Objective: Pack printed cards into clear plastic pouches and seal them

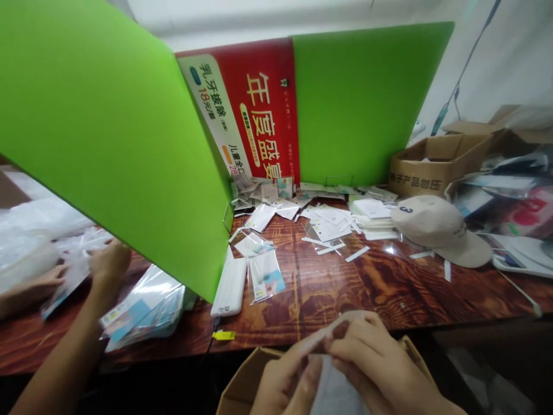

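Note:
Low in the head view, my left hand (294, 372) and my right hand (375, 360) meet above an open cardboard box (242, 377). Fingers of both are closed on a thin whitish plastic bag (334, 386), which hangs down between them; its lower end is out of frame. On the wooden table (328, 300) beyond my hands lies a clear packet with a printed blue card (265, 276). A white power bank-like block (230, 285) rests left of it, beside a yellow tag (223, 335).
Green boards (358, 109) and a red printed panel (268, 109) stand behind. Cards (330, 222), a cap (436, 227) and a carton (436, 161) lie along the back. Left of the divider, another person's hands (110, 265) handle plastic beside stacked packets (151, 308).

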`<state>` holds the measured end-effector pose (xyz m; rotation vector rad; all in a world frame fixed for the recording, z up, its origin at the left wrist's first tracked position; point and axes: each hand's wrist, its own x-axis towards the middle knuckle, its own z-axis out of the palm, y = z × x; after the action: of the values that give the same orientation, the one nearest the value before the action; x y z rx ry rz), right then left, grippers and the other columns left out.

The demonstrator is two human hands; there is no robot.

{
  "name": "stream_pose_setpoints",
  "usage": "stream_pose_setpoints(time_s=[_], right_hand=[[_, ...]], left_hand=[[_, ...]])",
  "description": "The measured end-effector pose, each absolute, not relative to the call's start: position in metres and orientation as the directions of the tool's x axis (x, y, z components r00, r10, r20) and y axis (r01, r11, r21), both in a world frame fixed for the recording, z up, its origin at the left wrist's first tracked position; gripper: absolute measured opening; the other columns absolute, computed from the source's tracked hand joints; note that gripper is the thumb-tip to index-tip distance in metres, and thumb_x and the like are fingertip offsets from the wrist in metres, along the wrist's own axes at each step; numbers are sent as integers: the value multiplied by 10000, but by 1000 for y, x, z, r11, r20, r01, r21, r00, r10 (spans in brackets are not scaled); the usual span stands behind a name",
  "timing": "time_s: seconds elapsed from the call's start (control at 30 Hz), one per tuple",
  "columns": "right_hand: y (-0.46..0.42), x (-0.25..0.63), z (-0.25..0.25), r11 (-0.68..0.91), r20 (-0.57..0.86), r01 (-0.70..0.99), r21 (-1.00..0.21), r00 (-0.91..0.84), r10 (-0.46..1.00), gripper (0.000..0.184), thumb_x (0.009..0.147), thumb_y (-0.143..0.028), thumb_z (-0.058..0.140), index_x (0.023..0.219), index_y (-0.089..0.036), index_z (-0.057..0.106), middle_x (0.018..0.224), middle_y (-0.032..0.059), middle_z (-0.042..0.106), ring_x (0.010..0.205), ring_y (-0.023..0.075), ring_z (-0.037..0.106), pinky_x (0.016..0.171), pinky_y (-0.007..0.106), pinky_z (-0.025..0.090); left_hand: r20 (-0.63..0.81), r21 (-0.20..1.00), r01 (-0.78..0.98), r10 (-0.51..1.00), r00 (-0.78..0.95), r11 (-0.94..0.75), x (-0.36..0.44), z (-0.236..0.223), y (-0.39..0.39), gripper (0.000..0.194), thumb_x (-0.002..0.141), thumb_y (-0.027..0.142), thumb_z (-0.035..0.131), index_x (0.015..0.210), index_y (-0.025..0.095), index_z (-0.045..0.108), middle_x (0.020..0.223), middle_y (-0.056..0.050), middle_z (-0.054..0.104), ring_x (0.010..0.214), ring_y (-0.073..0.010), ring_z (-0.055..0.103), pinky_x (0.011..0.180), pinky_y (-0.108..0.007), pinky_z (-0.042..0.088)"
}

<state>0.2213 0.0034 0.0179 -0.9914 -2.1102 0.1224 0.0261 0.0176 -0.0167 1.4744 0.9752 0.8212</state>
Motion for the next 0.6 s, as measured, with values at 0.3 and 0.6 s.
stream_pose_setpoints(time_s=[0.3,0.6], right_hand=[[10,203,16,651,659,697,-300,-342,670,259,994,-121,437,1165,-117,632,975,73,693,899,221,570,828,356,414],[10,200,8,709,610,681,-185,-486,626,271,1018,-127,388,1081,-52,640,902,113,673,825,239,543,757,384,431]], left_hand=[[-90,986,160,955,282,45,29,-24,16,458,909,476,569,1276,220,668,1083,-86,771,933,-238,701,959,-345,538],[-69,929,359,914,400,-87,33,-11,8,282,927,327,473,949,150,692,788,-64,704,683,-184,589,686,-265,487]])
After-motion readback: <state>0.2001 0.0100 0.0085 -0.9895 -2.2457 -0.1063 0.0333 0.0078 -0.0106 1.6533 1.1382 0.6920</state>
